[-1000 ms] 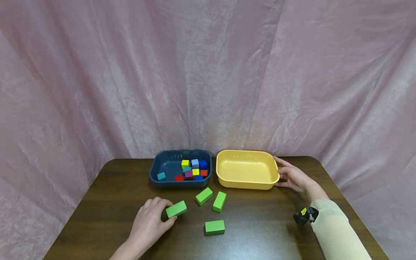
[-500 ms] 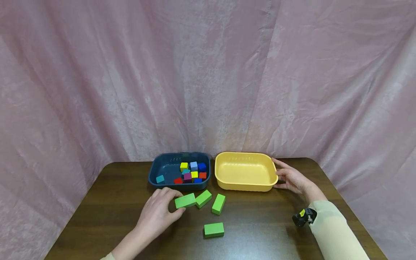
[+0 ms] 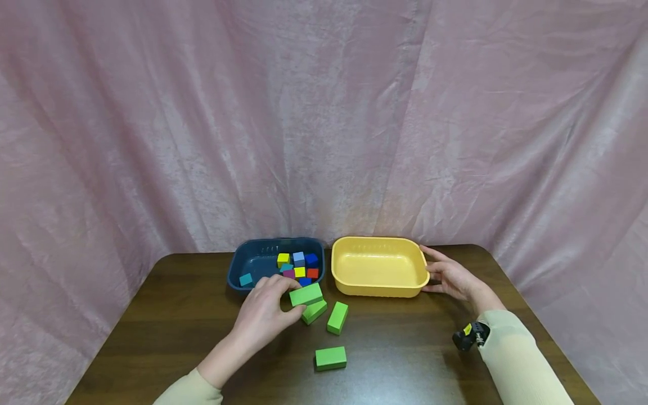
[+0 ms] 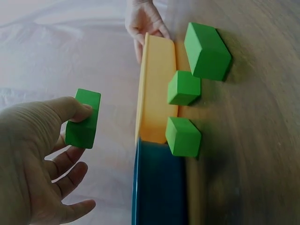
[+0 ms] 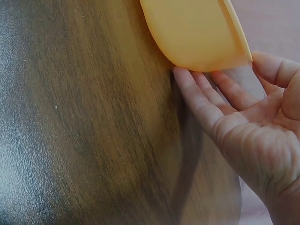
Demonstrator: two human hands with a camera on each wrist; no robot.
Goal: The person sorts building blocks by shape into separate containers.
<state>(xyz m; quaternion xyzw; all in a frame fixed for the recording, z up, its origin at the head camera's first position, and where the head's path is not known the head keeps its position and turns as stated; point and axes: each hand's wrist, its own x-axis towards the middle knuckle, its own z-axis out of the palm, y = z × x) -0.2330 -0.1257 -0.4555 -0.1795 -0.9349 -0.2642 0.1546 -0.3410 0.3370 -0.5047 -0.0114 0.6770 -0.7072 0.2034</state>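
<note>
My left hand point(image 3: 265, 312) pinches a green rectangular block point(image 3: 306, 295) between thumb and fingers, raised over the table just in front of the blue tray point(image 3: 237, 286). The left wrist view shows the held block point(image 4: 84, 119) well clear of the tabletop, the other fingers spread below it. Partly behind it in the head view lies a second green block point(image 3: 315, 311), and two more green blocks, one angled point(image 3: 337, 318) and one nearer point(image 3: 331, 358), rest to its right. My right hand point(image 3: 453, 279) touches the right end of the yellow tray point(image 3: 382, 291) with nearly straight fingers, thumb by the rim.
Several small coloured cubes point(image 3: 299, 259) sit in the blue tray, mostly toward its right side. Both trays stand side by side along the back edge of the brown table point(image 3: 395, 343). A pink curtain point(image 3: 324, 124) hangs directly behind.
My left hand has carried the green block up and to the right, toward the blue tray's front edge. The right hand keeps its place at the yellow tray.
</note>
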